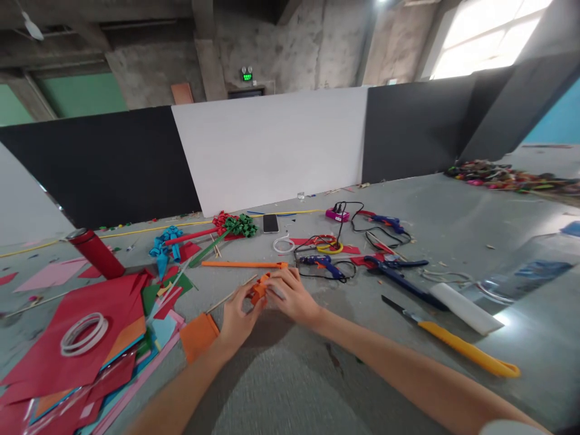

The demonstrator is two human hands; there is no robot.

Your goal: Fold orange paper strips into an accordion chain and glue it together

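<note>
Two blue glue guns [322,266] lie right of the middle of the frame, with one phone [270,223] at the centre, one red flask [97,254] at the left, one yellow-handled knife [453,344] at the lower right and one orange rod [244,264] just below the phone. Reaching up from the bottom edge, the left hand [240,314] and right hand [292,296] meet near the rod, fingers bent and narrow, both pinching one orange piece [260,290] just below the centre. The piece is small, bright and uneven in outline, partly hidden by the fingers
</note>
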